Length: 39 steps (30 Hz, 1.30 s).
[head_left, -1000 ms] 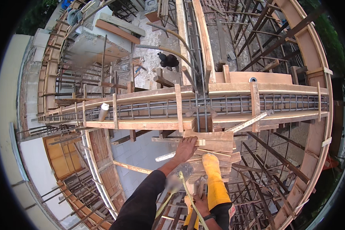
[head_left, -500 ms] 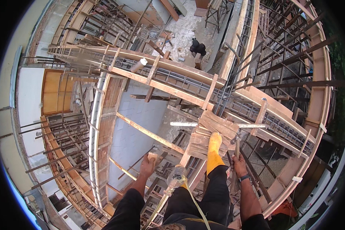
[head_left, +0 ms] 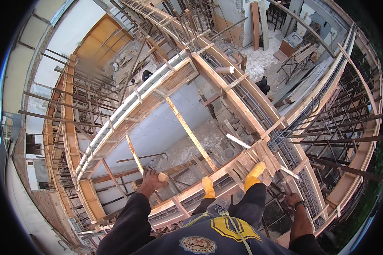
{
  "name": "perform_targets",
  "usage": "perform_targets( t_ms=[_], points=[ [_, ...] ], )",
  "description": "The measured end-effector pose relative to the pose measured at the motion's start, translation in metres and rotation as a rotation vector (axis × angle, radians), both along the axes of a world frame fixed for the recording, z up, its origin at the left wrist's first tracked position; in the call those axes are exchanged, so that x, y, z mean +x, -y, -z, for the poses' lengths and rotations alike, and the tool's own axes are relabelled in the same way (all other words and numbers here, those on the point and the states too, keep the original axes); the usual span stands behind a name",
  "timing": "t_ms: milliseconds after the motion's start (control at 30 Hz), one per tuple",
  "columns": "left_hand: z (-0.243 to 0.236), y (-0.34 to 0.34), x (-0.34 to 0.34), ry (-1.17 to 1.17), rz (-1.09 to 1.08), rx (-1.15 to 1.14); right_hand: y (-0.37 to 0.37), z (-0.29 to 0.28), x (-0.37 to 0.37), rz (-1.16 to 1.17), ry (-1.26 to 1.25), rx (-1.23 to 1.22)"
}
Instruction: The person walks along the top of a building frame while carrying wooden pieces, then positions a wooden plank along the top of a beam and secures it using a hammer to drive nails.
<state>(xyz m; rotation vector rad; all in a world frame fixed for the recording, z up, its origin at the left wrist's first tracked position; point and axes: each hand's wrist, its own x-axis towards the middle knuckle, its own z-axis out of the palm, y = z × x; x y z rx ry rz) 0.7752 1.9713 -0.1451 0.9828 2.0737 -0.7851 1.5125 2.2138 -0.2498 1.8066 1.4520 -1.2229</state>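
My left hand point(head_left: 148, 183) is closed around a thick piece of wood with a pale cut end point(head_left: 163, 177). I cannot tell whether that piece is loose or fixed. On the other side, my right hand point(head_left: 292, 199) is closed at a narrow wooden piece point(head_left: 288, 185) near the rebar-filled formwork; its full shape is hidden. My yellow right boot point(head_left: 254, 172) stands on short planks point(head_left: 266, 159) laid across the formwork corner. The yellow left boot point(head_left: 208, 187) rests on the formwork beam beside it. A clear plastic container point(head_left: 218, 207) hangs at my front on a yellowish strap.
Formwork beams point(head_left: 230, 100) with steel rebar inside run around a deep drop. Slanted wooden props point(head_left: 190, 131) cross the opening. A pale pipe point(head_left: 224, 69) sticks up from the far beam. Two people in dark clothes point(head_left: 263, 86) are on the floor below. Scaffold poles point(head_left: 340, 140) crowd the right.
My view has turned and shifted, so the far formwork now slants down to the right. My left boot has come into view on the beam. Both hands stay closed on wood.
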Motion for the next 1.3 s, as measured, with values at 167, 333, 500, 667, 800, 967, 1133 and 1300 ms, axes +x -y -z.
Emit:
perform_targets(
  t_ms=[167,333,500,667,800,967,1133,1300],
  points=[
    [0.017,0.046,-0.076,0.094,-0.201,0.109,-0.134,-0.202,-0.059,0.03,-0.164,0.817],
    [0.056,0.075,-0.063,0.12,-0.468,0.133,-0.176,-0.252,-0.048,-0.269,0.002,1.385],
    [0.022,0.102,-0.062,-0.159,-0.507,0.597,-0.131,-0.213,-0.178,0.336,-0.352,0.973],
    [0.053,0.09,-0.074,-0.159,-0.646,0.869,-0.004,-0.081,-0.108,0.227,-0.214,0.784],
    [0.044,0.102,-0.097,-0.33,-0.476,1.002,0.152,-0.086,-0.126,0.283,0.172,0.312],
    [0.021,0.077,-0.086,-0.035,-0.739,0.84,0.267,-0.133,-0.134,0.496,0.107,0.158],
    [0.024,0.098,-0.094,-0.011,-0.802,0.782,0.244,-0.147,-0.164,0.305,0.238,0.016],
    [0.01,0.075,-0.101,0.017,-0.777,0.818,0.176,-0.071,-0.173,0.088,-0.007,-0.002]
  ],
)
